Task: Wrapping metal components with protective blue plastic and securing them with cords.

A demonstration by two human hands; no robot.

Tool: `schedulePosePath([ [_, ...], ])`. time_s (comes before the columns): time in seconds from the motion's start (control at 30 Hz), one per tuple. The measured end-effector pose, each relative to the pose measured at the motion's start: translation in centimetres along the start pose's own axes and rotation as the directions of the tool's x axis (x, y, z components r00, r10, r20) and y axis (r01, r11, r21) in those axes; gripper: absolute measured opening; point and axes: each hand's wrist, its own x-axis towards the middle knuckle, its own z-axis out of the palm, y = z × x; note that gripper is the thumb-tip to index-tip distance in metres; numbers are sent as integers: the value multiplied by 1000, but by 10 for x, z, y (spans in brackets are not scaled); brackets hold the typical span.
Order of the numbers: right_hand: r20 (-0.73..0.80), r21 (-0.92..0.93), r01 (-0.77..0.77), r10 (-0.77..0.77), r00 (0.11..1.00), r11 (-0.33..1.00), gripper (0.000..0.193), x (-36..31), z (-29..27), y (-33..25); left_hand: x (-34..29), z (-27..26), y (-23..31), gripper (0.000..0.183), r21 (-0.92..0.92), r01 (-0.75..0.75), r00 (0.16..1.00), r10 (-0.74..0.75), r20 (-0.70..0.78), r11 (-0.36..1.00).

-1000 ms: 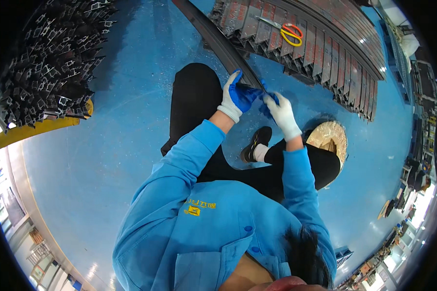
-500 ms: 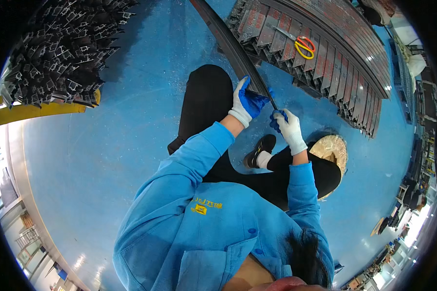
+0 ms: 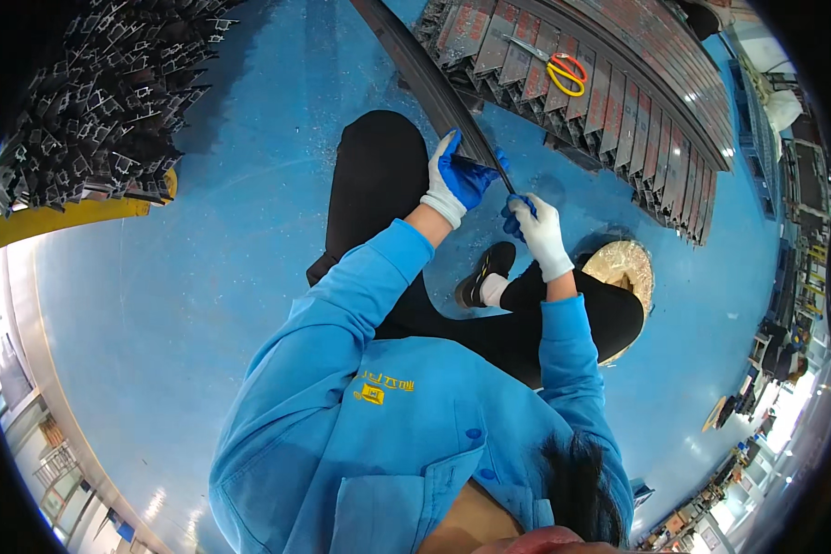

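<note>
A long dark profile (image 3: 425, 88) slants from the top of the view down to my hands. My left hand (image 3: 454, 180), in a white glove with a blue palm, is wrapped round its near end from the left side and below. A thin black strip (image 3: 505, 181) runs from that end down to my right hand (image 3: 538, 231). My gloved right hand is closed on this strip, its fingers pinched together just below the profile. How the strip joins the profile is too small to tell.
Beyond my hands, at the upper right, lies a stack of dark profiles (image 3: 609, 115). Scissors (image 3: 567, 74) with red and yellow handles rest on it. More profiles (image 3: 111, 102) are piled at upper left over a yellow support (image 3: 74, 222). A round, wrapped seat (image 3: 632, 263) is under my right leg.
The whole view has shifted slightly, so everything appears a little higher and further left. Both hands keep their grips, with no clear movement along the profile.
</note>
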Motion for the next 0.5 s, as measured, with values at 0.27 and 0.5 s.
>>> schedulePosePath([
  [0.27, -118, -36, 90, -93, 989, 995, 34, 15, 17, -30, -1, 2, 1, 29, -29, 78, 996, -77, 45, 996],
  [0.5, -104, -7, -32, 31, 994, 999, 29, 7, 11, -38, 4, -5, -3, 30, -136, 97, 995, -93, 36, 986],
])
